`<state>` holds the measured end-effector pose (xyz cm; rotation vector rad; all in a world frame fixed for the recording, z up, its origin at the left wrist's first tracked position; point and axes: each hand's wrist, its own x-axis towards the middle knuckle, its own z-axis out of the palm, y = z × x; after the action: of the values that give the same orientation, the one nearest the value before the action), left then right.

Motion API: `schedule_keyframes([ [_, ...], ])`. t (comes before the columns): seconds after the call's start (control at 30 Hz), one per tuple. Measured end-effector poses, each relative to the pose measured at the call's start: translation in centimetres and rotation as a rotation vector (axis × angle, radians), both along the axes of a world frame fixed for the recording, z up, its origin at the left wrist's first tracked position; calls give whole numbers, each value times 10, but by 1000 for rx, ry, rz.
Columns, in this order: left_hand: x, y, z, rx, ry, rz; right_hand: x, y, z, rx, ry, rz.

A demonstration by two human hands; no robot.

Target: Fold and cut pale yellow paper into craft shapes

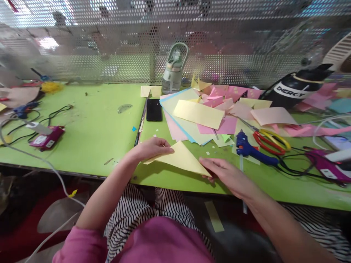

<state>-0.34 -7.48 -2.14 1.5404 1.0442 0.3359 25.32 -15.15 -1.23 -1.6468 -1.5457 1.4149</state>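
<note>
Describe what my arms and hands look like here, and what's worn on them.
Your left hand and right hand are both ungloved, and the forearms are bare, with no watch or bracelet showing. A plain, bright pink fabric sleeve ends near the left elbow; the right sleeve is out of view.

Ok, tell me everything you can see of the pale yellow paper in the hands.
The pale yellow paper looks thin and matte, apparently folded, with a roughly triangular face and a second layer showing at its left end. One corner points forward. The left hand pinches its left part, thumb on top; the right hand grips near its right corner. Its near side seems slightly raised off the green tabletop.
</note>
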Motion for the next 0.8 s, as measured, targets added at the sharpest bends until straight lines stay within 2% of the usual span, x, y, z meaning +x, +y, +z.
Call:
schedule_keyframes([
  [0.07,-1,1,-1,-66,-101,6,6,1,0,212,-64,18],
  [0.2,-1,0,6,-232,-234,24,13,-2,5,895,-334,157],
  [0.3,2,-2,11,-307,-248,2,10,-5,12,1163,-454,296],
  [0.4,4,-4,11,-341,-270,-35,7,-8,17,1306,-479,360],
  [0.5,4,-4,9,-389,-302,-68,6,-9,18,1373,-482,377],
  [0.7,4,-3,7,-489,-314,-130,7,-9,15,1452,-439,407],
  [0.8,5,-4,3,-489,-299,-154,4,-9,15,1396,-346,406],
])
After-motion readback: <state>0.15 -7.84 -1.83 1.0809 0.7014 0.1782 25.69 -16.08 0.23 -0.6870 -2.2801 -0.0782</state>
